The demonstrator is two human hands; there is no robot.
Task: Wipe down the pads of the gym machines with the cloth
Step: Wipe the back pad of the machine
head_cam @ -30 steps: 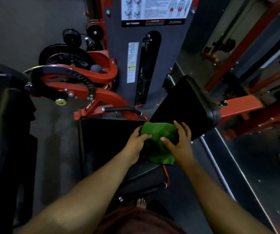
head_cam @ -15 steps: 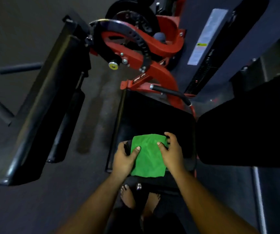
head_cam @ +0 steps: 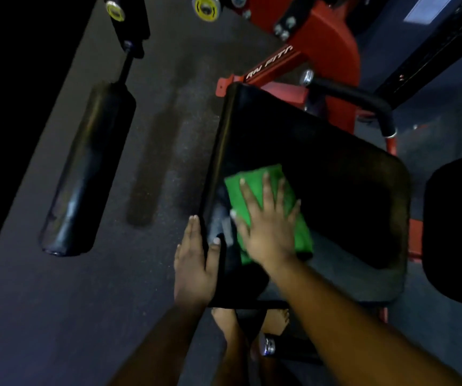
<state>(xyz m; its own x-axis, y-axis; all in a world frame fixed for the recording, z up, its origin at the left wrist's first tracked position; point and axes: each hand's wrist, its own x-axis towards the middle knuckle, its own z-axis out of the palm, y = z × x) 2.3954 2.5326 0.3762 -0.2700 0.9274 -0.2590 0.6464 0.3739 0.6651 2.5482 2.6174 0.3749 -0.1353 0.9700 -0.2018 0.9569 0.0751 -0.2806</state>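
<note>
We are looking down at a dark rubber floor [head_cam: 57,316] spreading out to the left of our hands. Ahead of our fingers the red machine frame [head_cam: 327,51] is rising, with a black handle [head_cam: 363,104] curving just beyond the far right corner of the seat. The black seat pad [head_cam: 335,190] is lying right under us, filling the space between our arms and the frame. Well to the left of our left hand a black roller pad [head_cam: 87,174] is hanging over the floor on a thin rod. To the right of our right arm another dark pad [head_cam: 458,232] is crowding the edge of view. We are pressing the green cloth [head_cam: 268,190] flat on the near left part of the seat with our right hand [head_cam: 266,229], fingers spread wide and straight over it. Our left hand [head_cam: 195,268] is bracing the seat's left edge, fingers straight along the side and thumb over the top. Below the seat, between our forearms, our bare feet [head_cam: 224,321] are showing.
</note>
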